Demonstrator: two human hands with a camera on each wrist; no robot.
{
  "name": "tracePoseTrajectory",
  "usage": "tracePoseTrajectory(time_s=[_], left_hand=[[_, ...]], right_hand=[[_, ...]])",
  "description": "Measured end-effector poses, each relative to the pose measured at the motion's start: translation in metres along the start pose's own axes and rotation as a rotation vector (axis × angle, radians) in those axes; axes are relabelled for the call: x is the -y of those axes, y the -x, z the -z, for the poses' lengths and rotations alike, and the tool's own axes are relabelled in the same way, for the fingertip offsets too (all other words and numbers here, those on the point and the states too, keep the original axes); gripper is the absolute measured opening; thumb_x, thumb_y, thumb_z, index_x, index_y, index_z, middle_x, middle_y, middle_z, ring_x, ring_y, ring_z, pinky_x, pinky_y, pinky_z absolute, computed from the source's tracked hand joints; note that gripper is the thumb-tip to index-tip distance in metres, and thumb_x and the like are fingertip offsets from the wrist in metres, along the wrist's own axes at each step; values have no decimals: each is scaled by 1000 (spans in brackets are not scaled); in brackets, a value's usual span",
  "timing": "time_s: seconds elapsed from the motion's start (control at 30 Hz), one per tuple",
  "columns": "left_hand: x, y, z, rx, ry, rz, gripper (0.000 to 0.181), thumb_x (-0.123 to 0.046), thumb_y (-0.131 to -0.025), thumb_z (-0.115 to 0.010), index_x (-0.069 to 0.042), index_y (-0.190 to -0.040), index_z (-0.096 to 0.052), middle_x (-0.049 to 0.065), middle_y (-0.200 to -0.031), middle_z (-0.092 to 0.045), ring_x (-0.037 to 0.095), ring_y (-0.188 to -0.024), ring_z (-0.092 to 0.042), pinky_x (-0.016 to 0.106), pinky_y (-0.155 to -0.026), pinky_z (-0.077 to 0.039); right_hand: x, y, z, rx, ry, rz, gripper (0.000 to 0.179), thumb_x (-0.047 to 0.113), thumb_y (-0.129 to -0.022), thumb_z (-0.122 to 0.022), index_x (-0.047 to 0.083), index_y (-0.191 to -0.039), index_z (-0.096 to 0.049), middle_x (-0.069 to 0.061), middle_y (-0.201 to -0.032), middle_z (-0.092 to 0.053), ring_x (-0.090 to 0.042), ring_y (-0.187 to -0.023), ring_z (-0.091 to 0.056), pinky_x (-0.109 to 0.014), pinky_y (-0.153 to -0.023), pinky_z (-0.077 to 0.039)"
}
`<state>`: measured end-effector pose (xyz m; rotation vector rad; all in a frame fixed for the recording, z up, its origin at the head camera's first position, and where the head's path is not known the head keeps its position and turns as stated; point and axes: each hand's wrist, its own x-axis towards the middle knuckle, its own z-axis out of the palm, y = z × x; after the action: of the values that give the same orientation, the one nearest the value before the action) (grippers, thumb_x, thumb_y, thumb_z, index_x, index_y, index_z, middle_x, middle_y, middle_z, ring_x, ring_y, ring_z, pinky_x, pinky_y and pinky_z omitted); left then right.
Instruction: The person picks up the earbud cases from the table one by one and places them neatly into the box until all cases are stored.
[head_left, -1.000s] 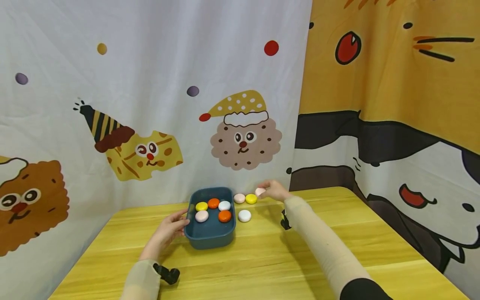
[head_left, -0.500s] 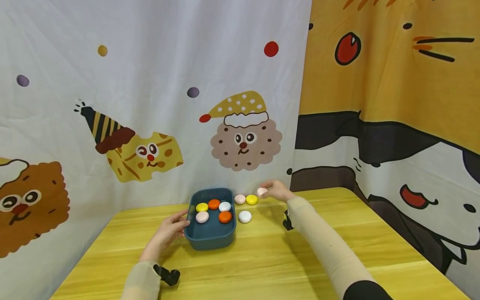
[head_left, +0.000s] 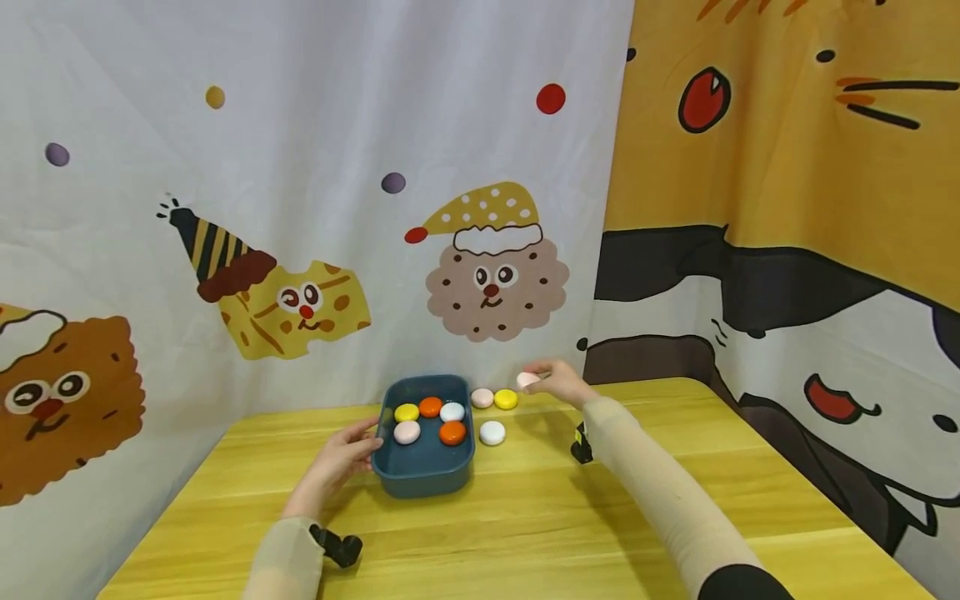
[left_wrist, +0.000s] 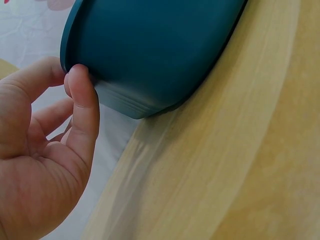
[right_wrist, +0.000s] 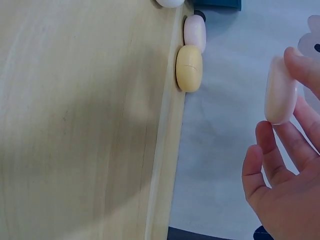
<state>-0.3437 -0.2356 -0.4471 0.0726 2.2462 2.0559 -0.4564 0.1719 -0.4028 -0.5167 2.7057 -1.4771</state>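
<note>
My left hand (head_left: 337,458) pinches the left rim of a dark blue rectangular plastic bin (head_left: 423,487), thumb and fingers at its edge in the left wrist view. Inside the bin lie several smooth rounded discs, among them a yellow one (head_left: 407,413), a pale pink one (head_left: 407,432) and an orange one (head_left: 452,433). To the right of the bin, my right hand (head_left: 564,383) holds another pale pink disc (right_wrist: 281,92) between thumb and fingers. It is raised off the table near the back edge.
Between the bin and my right hand lie a pale pink disc (head_left: 482,398) and a yellow disc (head_left: 506,399), side by side. Nearer me is a white disc (head_left: 492,433). A printed curtain (head_left: 315,183) hangs right behind the wooden table (head_left: 480,542).
My right hand has shifted slightly right and up with the pale pink disc. My left hand stays on the bin, and the loose discs lie where they were.
</note>
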Motion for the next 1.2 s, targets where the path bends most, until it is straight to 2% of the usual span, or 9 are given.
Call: tracePoseTrajectory(time_s=[0.17, 0.37, 0.53, 0.87, 1.2], left_hand=[[1, -1, 1, 10, -7, -12, 59, -5, -95, -58, 2, -149, -33, 12, -105, -53, 14, -67, -51, 29, -63, -51], [4, -3, -1, 1, -10, 3, 57, -4, -95, -58, 0, -148, -36, 12, -106, -54, 14, -67, -53, 30, -63, -52], [5, -4, -2, -25, 1, 5, 56, -3, -95, -58, -1, -147, -38, 12, -104, -54, 14, -65, -52, 28, -60, -51], [4, -3, -1, -29, 4, 7, 56, -4, -95, -59, -1, -147, -39, 11, -103, -54, 14, -65, -52, 25, -58, -51], [0, -1, -2, -9, 10, 2, 58, -4, -96, -58, 2, -148, -35, 8, -98, -54, 14, -67, -53, 27, -60, -51]], right_hand=[[-7, 0, -4, -20, -32, 28, 49, 15, -81, -77, -3, -125, -62, -16, -122, -62, -26, -103, -58, -38, -87, -48], [-18, 3, -11, -24, -83, 12, 49, 14, -80, -79, -4, -123, -63, -16, -121, -62, -24, -99, -58, -35, -83, -49], [-16, 4, -16, -10, -99, 10, 52, 17, -82, -77, -4, -127, -61, -16, -125, -60, -24, -97, -59, -41, -86, -49], [-17, -2, -24, 18, -166, 8, 53, 19, -81, -78, -3, -127, -61, -14, -126, -60, -23, -93, -60, -54, -92, -45], [-2, -5, -26, 34, -144, 28, 54, 20, -82, -78, -3, -128, -60, -14, -123, -62, -21, -91, -59, -53, -92, -44]])
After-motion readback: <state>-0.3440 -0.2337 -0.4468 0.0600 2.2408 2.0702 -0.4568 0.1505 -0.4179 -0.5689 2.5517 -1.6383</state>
